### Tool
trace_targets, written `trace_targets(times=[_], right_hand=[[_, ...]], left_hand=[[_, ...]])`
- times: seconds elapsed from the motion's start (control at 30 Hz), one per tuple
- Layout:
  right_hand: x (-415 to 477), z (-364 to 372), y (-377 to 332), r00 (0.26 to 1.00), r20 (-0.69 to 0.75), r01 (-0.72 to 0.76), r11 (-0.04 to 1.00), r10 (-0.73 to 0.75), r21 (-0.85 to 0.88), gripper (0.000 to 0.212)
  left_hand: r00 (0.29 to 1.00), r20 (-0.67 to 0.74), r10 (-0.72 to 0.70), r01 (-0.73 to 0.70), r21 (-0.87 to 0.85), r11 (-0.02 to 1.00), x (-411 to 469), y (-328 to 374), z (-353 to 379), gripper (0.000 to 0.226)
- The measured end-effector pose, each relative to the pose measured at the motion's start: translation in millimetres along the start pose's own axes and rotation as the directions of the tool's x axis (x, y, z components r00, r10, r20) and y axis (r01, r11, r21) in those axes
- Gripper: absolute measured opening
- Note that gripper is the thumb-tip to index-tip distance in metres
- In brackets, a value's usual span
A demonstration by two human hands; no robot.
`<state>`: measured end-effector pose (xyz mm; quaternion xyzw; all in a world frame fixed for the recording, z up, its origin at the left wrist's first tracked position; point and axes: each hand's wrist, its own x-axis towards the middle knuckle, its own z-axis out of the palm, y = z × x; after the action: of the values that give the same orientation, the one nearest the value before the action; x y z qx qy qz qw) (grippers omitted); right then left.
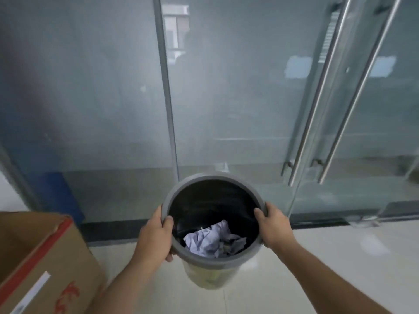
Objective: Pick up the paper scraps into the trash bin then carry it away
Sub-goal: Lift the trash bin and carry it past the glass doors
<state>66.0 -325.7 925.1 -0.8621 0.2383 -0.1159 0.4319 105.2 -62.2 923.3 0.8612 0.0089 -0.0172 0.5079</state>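
Observation:
A round trash bin (pixel 204 259) with a grey rim and a black liner hangs in front of me, off the floor. Crumpled white paper scraps (pixel 210 240) lie at its bottom. My left hand (pixel 156 236) grips the rim on the left, thumb inside the bin. On the right side of the rim, my right hand (pixel 273 225) holds on the same way. The bin's pale lower body shows below the rim.
A frosted glass wall (pixel 90 98) stands straight ahead, with glass doors and long steel pull handles (pixel 317 105) at the right. An open cardboard box (pixel 45 264) with red tape sits at the lower left. Pale floor tiles (pixel 340 257) spread to the right.

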Motion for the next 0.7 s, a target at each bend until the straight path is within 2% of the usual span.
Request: trace_targets(times=[0.13,0.23,0.37,0.5,0.7], right_hand=[[2.7,-72.8,-110.5,0.991,-0.025,0.133,0.991,-0.133,-0.007,0.020],[-4.9,-98.5,-147.6,0.986,-0.018,0.166,0.986,-0.166,0.009,0.021],[-18.0,-107.0,-162.0,0.987,-0.005,0.162,0.987,-0.162,0.023,0.022],[-25.6,-111.7,-161.5,0.992,0.011,0.125,0.991,-0.125,0.044,0.021],[-30.6,-159.8,-133.1,0.994,-0.103,0.040,0.997,-0.033,0.071,0.020]], left_hand=[[0.994,-0.077,0.081,-0.084,-0.044,0.995,-14.8,100.0,-65.2,0.019],[0.986,-0.110,0.129,-0.136,-0.058,0.989,-29.1,138.8,-95.2,0.019],[0.982,-0.120,0.149,-0.156,-0.051,0.986,-45.5,157.5,-113.0,0.020],[0.985,-0.068,0.161,-0.167,-0.086,0.982,-52.5,159.9,-116.5,0.020],[0.975,0.032,0.218,-0.213,-0.115,0.970,-35.7,194.3,-76.9,0.020]])
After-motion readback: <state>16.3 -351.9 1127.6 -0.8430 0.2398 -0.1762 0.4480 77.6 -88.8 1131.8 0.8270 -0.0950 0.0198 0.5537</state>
